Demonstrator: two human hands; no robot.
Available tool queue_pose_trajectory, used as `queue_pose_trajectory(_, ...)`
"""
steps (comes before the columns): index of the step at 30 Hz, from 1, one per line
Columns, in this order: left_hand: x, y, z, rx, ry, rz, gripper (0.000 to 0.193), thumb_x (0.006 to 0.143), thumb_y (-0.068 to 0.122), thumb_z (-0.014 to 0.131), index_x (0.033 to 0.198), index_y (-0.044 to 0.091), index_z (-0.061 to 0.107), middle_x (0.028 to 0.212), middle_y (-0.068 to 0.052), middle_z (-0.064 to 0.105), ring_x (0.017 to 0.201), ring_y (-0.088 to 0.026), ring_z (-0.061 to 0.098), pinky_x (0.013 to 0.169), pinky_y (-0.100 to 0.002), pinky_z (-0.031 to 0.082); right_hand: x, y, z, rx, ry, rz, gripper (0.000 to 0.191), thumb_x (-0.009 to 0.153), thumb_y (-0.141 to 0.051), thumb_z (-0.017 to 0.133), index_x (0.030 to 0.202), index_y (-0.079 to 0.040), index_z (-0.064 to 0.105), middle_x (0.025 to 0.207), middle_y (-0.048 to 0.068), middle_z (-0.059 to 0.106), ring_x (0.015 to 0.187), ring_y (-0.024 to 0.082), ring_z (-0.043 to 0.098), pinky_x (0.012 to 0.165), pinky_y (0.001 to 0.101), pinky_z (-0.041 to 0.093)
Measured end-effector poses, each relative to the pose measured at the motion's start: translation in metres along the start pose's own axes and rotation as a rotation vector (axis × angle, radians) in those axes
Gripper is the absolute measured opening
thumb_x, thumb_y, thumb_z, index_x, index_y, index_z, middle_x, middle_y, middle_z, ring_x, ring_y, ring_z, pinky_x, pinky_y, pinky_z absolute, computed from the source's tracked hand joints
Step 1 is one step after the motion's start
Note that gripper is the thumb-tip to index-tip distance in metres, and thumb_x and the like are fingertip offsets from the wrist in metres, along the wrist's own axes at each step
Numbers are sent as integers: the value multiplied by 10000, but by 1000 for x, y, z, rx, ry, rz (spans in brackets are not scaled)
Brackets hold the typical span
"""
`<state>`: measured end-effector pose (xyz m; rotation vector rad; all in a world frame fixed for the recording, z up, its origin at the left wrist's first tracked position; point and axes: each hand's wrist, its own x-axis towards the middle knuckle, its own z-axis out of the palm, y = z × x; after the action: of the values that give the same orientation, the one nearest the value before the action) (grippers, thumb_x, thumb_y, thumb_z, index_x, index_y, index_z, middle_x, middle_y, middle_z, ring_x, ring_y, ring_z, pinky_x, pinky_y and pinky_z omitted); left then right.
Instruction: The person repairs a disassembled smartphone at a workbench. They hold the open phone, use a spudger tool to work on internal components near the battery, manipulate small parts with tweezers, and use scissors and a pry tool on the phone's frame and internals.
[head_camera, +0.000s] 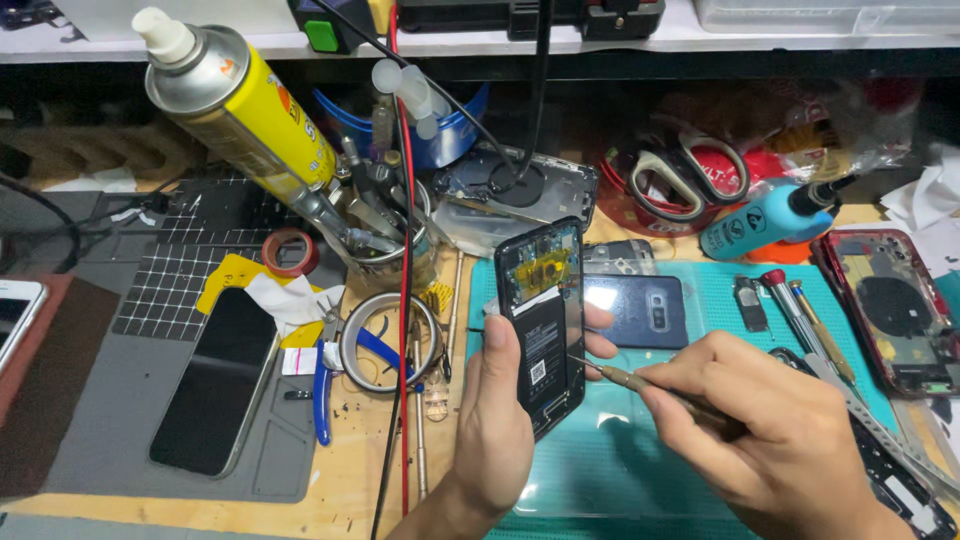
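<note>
My left hand (495, 420) holds an opened black phone (542, 320) upright above the teal mat (620, 470), its back off and the battery and yellow parts showing. A thin screwdriver (640, 382) sits in my right hand (770, 435), gripped like a pen. Its tip touches the phone's right edge near the battery.
A dark phone back cover (645, 310) lies on the mat behind the phone. Screwdrivers (795, 310), a blue bottle (765, 222), scissors (680, 175) and a red phone frame (895, 310) lie right. Left: a yellow spray can (240, 105), tool jar (385, 235), tape roll (292, 252), black phone (215, 380).
</note>
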<state>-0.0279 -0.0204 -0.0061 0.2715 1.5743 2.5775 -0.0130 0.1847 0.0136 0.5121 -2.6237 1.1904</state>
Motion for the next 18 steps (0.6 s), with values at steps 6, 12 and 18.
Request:
queue_pose_trajectory(6, 1, 1, 1, 255, -117, 185, 679, 1154, 495, 263, 1373, -74, 562, 1271, -153, 623, 1186, -218, 611, 1057, -347, 491, 7, 4, 3, -27, -138, 176, 195, 929, -234, 720, 966, -66, 812, 664, -12, 651, 546, 74, 556, 469, 225, 437)
queue_pose_trajectory(12, 3, 15, -3, 561, -271, 246, 782, 1138, 552, 278, 1610, -70, 311, 1381, -165, 537, 1208, -236, 578, 1102, -345, 473, 20, 11, 6, 715, -273, 769, 240, 932, -213, 683, 935, -6, 804, 598, 48, 671, 452, 91, 439, 409, 254, 299)
queue_pose_trajectory(18, 7, 12, -1, 522, -257, 262, 788, 1140, 575, 271, 1588, -67, 368, 1295, -143, 545, 1169, -223, 575, 1079, -339, 476, 11, -9, 13, 164, 114, -101, 233, 893, -225, 713, 978, -9, 736, 845, -9, 748, 674, 24, 684, 583, 185, 536)
